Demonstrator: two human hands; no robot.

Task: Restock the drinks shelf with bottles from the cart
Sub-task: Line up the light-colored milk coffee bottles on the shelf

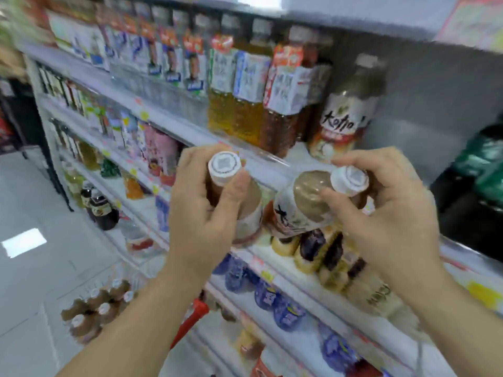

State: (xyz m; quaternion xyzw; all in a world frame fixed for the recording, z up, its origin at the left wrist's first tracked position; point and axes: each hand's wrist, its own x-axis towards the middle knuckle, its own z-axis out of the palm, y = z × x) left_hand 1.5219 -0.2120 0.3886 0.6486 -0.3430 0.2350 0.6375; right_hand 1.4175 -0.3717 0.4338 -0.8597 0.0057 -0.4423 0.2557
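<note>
Fingers of the left hand curl round the neck of a white-capped brown plastic drink bottle. The right hand grips a second, tilted bottle. Both are held just before the white drinks shelf. Recommended: seat each upright beside the matching shelved bottle, label outward.

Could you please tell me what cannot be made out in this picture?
- Head view: the left bottle has its label mostly hidden by the left hand.
- Head view: the right hand covers the right bottle at the neck, so I cannot tell whether it grips one or two.
- Head view: the cart is mostly hidden by the left forearm.
- Head view: the price tags are blurred and unreadable.
</note>
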